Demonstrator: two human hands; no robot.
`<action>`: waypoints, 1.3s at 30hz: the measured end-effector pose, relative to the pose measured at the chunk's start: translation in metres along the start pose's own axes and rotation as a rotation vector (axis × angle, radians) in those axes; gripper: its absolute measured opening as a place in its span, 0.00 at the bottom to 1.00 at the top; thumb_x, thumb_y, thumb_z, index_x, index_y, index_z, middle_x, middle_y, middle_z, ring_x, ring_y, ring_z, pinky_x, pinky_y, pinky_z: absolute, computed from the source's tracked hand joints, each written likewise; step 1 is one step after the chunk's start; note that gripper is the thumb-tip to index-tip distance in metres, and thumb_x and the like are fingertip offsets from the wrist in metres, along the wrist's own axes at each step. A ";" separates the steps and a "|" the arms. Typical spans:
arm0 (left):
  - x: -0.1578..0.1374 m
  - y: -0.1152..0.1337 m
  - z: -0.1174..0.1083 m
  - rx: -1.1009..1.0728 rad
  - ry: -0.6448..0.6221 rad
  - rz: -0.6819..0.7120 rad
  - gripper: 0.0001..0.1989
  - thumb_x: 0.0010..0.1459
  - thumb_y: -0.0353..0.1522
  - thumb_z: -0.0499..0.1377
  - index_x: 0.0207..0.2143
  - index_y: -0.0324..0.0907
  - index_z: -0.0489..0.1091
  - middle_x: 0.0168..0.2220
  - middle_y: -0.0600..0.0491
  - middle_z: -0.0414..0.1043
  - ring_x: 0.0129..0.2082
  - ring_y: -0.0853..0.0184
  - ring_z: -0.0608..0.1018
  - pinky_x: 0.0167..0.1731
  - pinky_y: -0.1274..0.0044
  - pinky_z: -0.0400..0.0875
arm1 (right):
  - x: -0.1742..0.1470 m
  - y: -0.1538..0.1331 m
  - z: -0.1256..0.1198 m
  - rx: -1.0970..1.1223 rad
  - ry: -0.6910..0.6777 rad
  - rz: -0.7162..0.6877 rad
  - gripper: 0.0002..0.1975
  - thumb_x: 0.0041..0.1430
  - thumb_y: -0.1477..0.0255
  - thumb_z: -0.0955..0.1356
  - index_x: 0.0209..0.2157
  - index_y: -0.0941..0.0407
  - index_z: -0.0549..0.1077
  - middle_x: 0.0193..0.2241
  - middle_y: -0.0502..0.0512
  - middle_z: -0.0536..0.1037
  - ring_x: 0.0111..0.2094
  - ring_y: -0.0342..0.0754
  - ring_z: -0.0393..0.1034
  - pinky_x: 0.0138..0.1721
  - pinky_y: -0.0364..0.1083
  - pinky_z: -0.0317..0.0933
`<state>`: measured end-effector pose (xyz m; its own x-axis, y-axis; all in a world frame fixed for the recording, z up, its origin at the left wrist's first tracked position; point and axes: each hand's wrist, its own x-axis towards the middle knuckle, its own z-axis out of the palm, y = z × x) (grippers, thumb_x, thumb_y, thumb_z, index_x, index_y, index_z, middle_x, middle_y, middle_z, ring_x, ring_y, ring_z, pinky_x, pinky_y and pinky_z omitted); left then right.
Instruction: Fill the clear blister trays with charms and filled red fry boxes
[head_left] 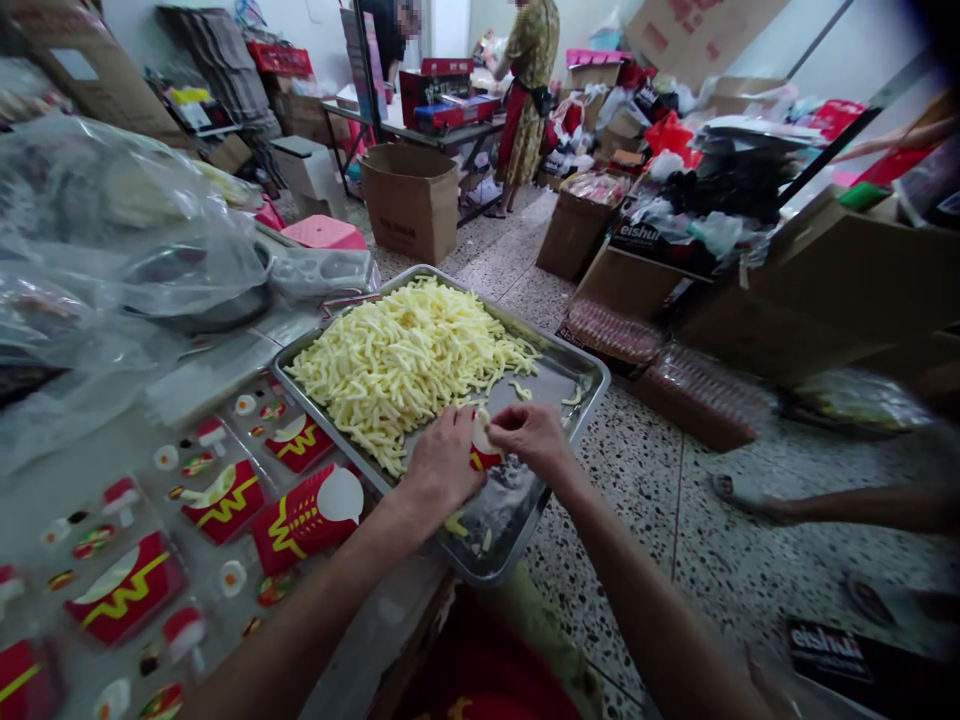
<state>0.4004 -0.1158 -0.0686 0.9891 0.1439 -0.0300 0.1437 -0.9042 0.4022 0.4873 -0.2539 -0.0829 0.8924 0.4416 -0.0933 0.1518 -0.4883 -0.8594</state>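
My left hand (442,460) is closed around a small red fry carton (486,456) with a white inner face, held over the near part of a metal tray (592,385). My right hand (534,432) pinches at the carton's opening from the right; whatever lies between its fingertips is hidden. A big heap of pale yellow toy-like fries (412,355) fills the far left of the tray, just beyond my left hand. A few loose fries (521,390) lie scattered on the bare metal.
Left of the tray, red cartons with yellow zigzags (289,525) lie among small food-shaped pieces in clear plastic trays (259,440). Plastic bags (127,220) cover a metal bowl. Cardboard boxes (411,205) stand on the speckled floor. Another person (529,90) stands at the back; a leg (847,505) shows right.
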 end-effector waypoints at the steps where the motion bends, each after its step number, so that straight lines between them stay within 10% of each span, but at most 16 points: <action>1: -0.002 -0.003 0.005 -0.040 0.022 0.025 0.34 0.44 0.26 0.66 0.56 0.39 0.62 0.51 0.44 0.69 0.52 0.55 0.74 0.52 0.68 0.69 | -0.006 -0.003 0.009 -0.052 0.004 -0.032 0.06 0.51 0.71 0.71 0.29 0.57 0.82 0.25 0.52 0.81 0.26 0.45 0.72 0.27 0.41 0.59; 8: -0.020 -0.043 0.021 -0.303 0.154 0.221 0.40 0.46 0.27 0.65 0.62 0.38 0.57 0.55 0.43 0.69 0.55 0.56 0.72 0.58 0.64 0.67 | -0.030 -0.026 0.024 -0.054 -0.222 -0.388 0.10 0.59 0.80 0.67 0.30 0.57 0.81 0.33 0.54 0.81 0.34 0.45 0.73 0.36 0.42 0.62; 13: -0.015 -0.052 0.000 -0.199 0.179 0.106 0.43 0.45 0.31 0.69 0.63 0.35 0.59 0.56 0.40 0.69 0.56 0.51 0.72 0.60 0.61 0.65 | 0.012 -0.009 -0.008 -0.255 0.026 -0.107 0.08 0.57 0.67 0.72 0.35 0.56 0.83 0.30 0.56 0.82 0.31 0.48 0.74 0.34 0.44 0.62; 18: -0.028 -0.042 -0.014 -0.098 0.021 0.044 0.44 0.46 0.31 0.68 0.65 0.37 0.57 0.57 0.40 0.68 0.55 0.51 0.73 0.55 0.63 0.70 | 0.035 0.006 -0.004 -0.694 -0.033 0.054 0.07 0.50 0.67 0.73 0.29 0.54 0.83 0.27 0.56 0.82 0.30 0.50 0.74 0.29 0.45 0.57; 23: -0.042 -0.032 -0.003 -0.093 -0.074 0.000 0.45 0.46 0.34 0.69 0.65 0.33 0.57 0.57 0.38 0.69 0.54 0.49 0.74 0.53 0.62 0.71 | 0.005 0.005 0.003 -0.338 -0.038 0.139 0.06 0.49 0.69 0.72 0.26 0.56 0.81 0.22 0.52 0.79 0.25 0.46 0.71 0.25 0.42 0.56; 31: -0.040 -0.036 0.002 -0.250 0.021 0.079 0.42 0.47 0.30 0.69 0.64 0.37 0.58 0.56 0.41 0.69 0.55 0.54 0.74 0.56 0.64 0.70 | -0.024 -0.020 0.008 -0.118 -0.289 -0.335 0.09 0.63 0.74 0.68 0.39 0.55 0.82 0.32 0.52 0.81 0.32 0.45 0.73 0.36 0.43 0.64; 34: -0.045 -0.044 -0.012 -0.190 0.057 0.079 0.44 0.48 0.33 0.69 0.65 0.38 0.57 0.57 0.41 0.69 0.57 0.52 0.73 0.56 0.62 0.70 | 0.016 -0.015 -0.001 -0.357 -0.089 -0.450 0.11 0.60 0.71 0.73 0.45 0.55 0.81 0.41 0.58 0.81 0.41 0.49 0.73 0.43 0.47 0.65; 39: -0.054 -0.060 -0.031 -0.176 0.086 0.053 0.43 0.50 0.36 0.69 0.66 0.42 0.57 0.58 0.43 0.69 0.56 0.53 0.74 0.54 0.65 0.71 | 0.052 -0.001 0.001 -0.847 -0.220 -0.587 0.09 0.65 0.72 0.69 0.40 0.55 0.83 0.39 0.60 0.81 0.44 0.54 0.69 0.48 0.51 0.61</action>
<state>0.3371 -0.0566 -0.0628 0.9878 0.1387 0.0710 0.0765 -0.8286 0.5547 0.5335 -0.2297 -0.0875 0.4986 0.8646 0.0620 0.8583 -0.4824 -0.1747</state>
